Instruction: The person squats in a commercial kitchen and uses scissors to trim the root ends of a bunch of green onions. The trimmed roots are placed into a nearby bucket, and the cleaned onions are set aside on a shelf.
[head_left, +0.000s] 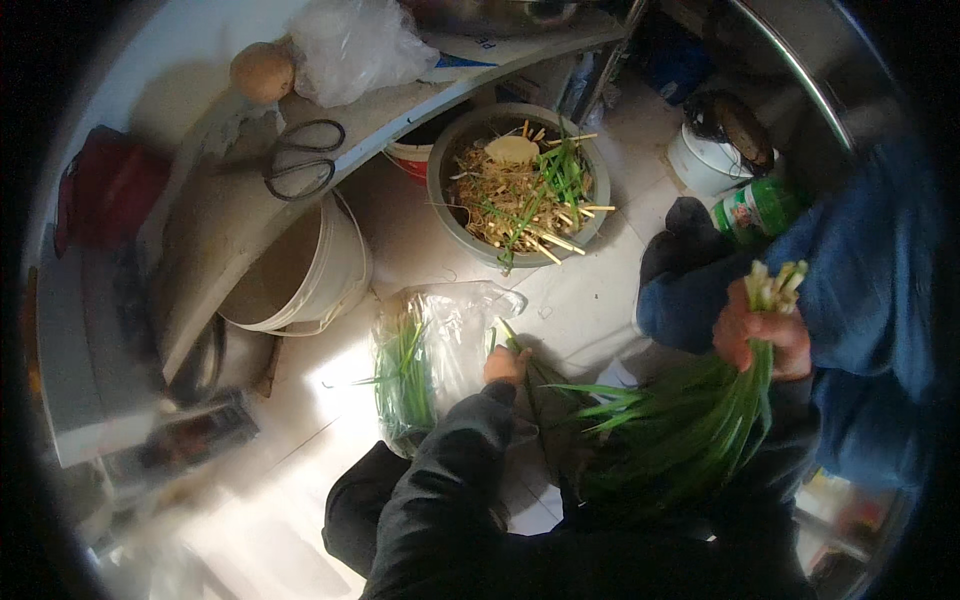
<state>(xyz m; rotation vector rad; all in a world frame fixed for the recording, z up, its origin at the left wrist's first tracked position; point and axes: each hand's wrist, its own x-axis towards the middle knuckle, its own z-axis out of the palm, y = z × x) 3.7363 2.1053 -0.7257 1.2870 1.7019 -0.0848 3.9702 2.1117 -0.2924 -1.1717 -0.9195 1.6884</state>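
My right hand (772, 337) grips a thick bunch of long green allium stalks (697, 420); the pale cut ends stick up above the fist and the leaves hang down to the left. My left hand (508, 366) is closed around a thin green stalk (510, 334) near the middle of the floor. Just left of it lies a clear plastic bag (457, 322) with more green stalks (405, 367) inside. Beyond the hands stands a round grey tub (442, 184) holding roots, trimmings, pale stalk pieces and a pale oval piece (512, 149).
A cream bucket (345, 255) stands below a worktop edge. Black-handled scissors (304, 160), a brown round object (262, 73) and a crumpled plastic bag (352, 49) lie on top. At right are a white pail (705, 161), a green bottle (757, 210) and a blue-trousered leg (862, 247).
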